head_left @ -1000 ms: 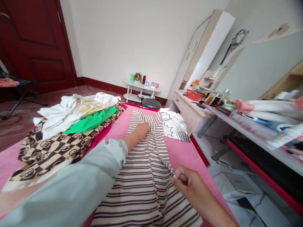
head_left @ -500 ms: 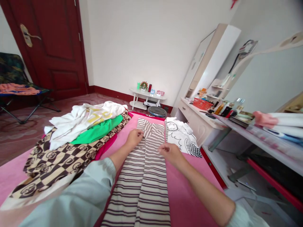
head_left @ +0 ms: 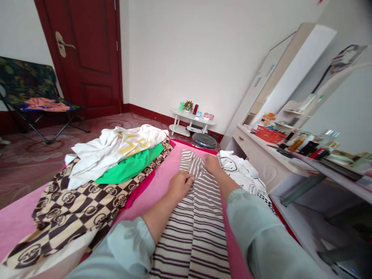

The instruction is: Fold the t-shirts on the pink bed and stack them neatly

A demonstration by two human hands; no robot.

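Observation:
A long white garment with dark stripes [head_left: 207,217] lies folded lengthwise on the pink bed cover [head_left: 162,178], running away from me. My left hand [head_left: 180,186] is closed at its left edge, thumb and fingers pinching the cloth. Farther up, my right hand [head_left: 212,164] is closed on the right edge near the far end, its fingertips partly hidden. Between the hands the far part of the cloth is folded over at an angle. Beside my right forearm lies a white garment with black drawings [head_left: 242,170], partly covered by my sleeve.
At left is a pile with a white shirt [head_left: 116,145], a green garment [head_left: 130,164] and a brown checkered garment [head_left: 84,199]. A dressing table with a red basket [head_left: 270,134] stands at right. Beyond the bed are a low white stand [head_left: 180,128] and a round dark device [head_left: 205,140].
My right hand has moved forward along the right edge to the far end of the striped garment. My left hand has shifted slightly nearer and inward. The view has turned left.

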